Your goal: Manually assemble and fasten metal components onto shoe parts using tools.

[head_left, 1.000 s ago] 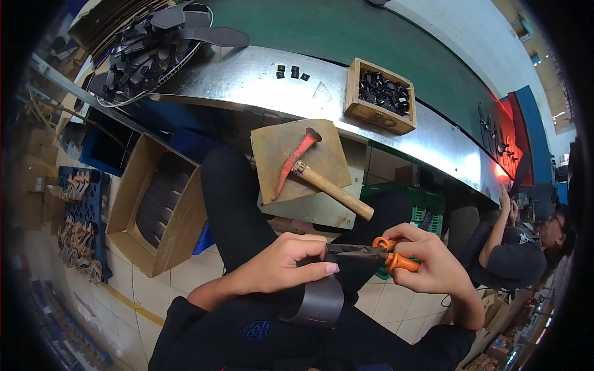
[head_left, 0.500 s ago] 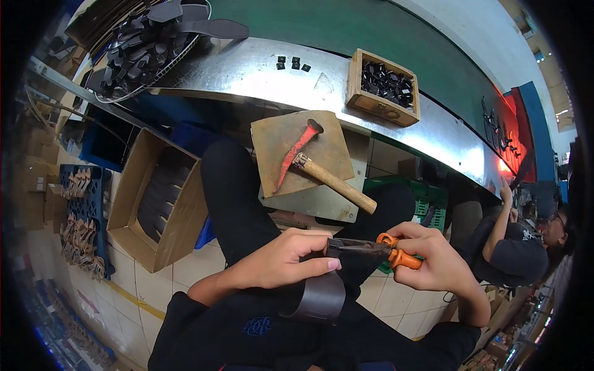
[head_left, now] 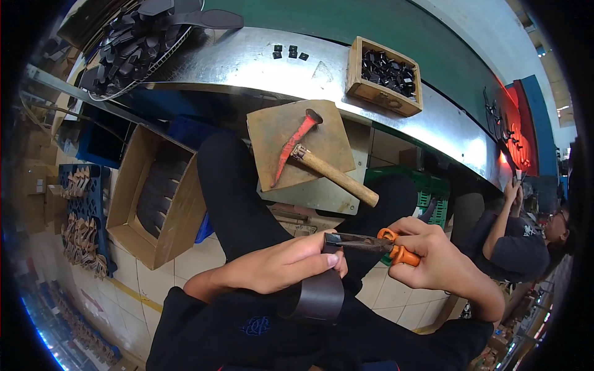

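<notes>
My left hand (head_left: 291, 263) is closed on a dark brown, flexible shoe sole (head_left: 320, 298), which curls down below my fingers over my lap. In my right hand (head_left: 433, 253) is a pair of pincers (head_left: 371, 242) with orange handles, its fingers wrapped round the grips. The dark metal jaws lie at my left fingertips, by the upper end of the sole. Whether they grip its edge or a small piece there cannot be made out. Beyond my hands, a hammer (head_left: 325, 172) with a red head and wooden handle lies on a brown square board (head_left: 263, 133).
A wooden box (head_left: 387, 102) of small black pieces stands on the metal bench edge (head_left: 247, 55), with several loose black pieces (head_left: 291, 52) nearby. A wire basket (head_left: 167, 59) holds dark soles. A cardboard box (head_left: 158, 241) stands left. Another person (head_left: 513, 247) works at right.
My hands stay close together, with the pincers' jaws still at the sole's upper end. My right hand has shifted slightly up. The person at right has brought both hands together near the bench.
</notes>
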A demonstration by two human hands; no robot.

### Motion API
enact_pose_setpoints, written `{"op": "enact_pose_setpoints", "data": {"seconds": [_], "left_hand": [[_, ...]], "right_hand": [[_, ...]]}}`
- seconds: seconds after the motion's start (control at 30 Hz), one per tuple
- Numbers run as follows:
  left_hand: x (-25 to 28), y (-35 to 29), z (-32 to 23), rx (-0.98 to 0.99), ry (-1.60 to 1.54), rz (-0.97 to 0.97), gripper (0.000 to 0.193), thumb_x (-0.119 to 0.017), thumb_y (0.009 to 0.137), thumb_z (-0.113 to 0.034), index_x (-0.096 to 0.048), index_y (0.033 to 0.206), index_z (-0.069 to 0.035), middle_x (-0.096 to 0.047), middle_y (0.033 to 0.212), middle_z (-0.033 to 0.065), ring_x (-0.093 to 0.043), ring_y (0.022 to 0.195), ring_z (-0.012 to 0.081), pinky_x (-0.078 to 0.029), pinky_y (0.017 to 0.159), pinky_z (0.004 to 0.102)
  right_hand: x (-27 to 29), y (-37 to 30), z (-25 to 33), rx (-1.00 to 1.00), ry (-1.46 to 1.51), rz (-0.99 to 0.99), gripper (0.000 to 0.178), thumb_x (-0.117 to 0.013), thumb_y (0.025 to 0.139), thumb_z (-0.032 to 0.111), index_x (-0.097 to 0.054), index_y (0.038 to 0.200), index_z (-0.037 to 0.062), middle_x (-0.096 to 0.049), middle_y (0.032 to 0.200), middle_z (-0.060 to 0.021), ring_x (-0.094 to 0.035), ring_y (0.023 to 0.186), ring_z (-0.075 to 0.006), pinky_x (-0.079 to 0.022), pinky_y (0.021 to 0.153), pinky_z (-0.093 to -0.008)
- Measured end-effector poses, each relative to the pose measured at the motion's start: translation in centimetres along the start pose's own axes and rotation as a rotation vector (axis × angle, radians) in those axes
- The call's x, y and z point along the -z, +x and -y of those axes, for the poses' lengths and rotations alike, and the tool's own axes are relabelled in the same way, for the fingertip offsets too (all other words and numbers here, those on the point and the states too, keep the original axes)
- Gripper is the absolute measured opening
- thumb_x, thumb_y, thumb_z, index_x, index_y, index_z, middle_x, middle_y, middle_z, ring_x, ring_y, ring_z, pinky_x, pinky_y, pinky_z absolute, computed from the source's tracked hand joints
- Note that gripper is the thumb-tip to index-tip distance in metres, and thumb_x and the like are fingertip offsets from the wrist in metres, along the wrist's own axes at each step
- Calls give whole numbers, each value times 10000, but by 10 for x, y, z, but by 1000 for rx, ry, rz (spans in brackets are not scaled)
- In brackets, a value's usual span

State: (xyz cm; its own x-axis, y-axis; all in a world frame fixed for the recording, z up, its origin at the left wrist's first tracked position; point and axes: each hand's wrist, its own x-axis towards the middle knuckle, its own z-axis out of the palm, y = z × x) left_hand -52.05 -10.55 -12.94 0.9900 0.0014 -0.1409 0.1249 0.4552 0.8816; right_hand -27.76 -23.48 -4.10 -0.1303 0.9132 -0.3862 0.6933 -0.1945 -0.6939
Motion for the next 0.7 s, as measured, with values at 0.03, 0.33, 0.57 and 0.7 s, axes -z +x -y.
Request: {"op": "enact_pose_setpoints", "data": {"seconds": [0.03, 0.33, 0.57, 0.7], "left_hand": [[0, -1, -2, 21, 29, -4, 291, -404, 1078, -285, -519, 1104, -19, -616, 1079, 81, -557, 1037, 165, -415, 962, 320], [-5, -5, -10, 34, 66, -38, 276, -372, 1089, -256, -519, 1114, -23, -541, 1037, 72, -532, 987, 182, -423, 924, 319], [-2, -6, -3, 22, -57, -18, 287, -415, 1076, -275, -536, 1092, -15, -594, 1070, 93, -542, 1011, 172, -416, 948, 321], [-1, -3, -2, 16, -196, 35, 257, -426, 1074, -276, -510, 1042, -35, -601, 1067, 112, -540, 998, 177, -417, 927, 325]], "right_hand": [[-1, 0, 1, -1, 1, 0, 252, -739, 704, 108, -707, 874, -74, -636, 989, -189, -619, 900, -312, -529, 771, -358], [0, 1, 7, 21, -41, 9, 258, -745, 705, 103, -710, 884, -80, -635, 977, -184, -616, 895, -309, -531, 766, -358], [1, 5, -1, 47, 22, 4, 232, -731, 698, 96, -698, 850, -76, -642, 989, -186, -619, 884, -312, -528, 760, -360], [6, 12, -20, 103, 83, 22, 207, -716, 691, 83, -691, 844, -54, -650, 995, -175, -633, 881, -302, -522, 763, -347]]}}
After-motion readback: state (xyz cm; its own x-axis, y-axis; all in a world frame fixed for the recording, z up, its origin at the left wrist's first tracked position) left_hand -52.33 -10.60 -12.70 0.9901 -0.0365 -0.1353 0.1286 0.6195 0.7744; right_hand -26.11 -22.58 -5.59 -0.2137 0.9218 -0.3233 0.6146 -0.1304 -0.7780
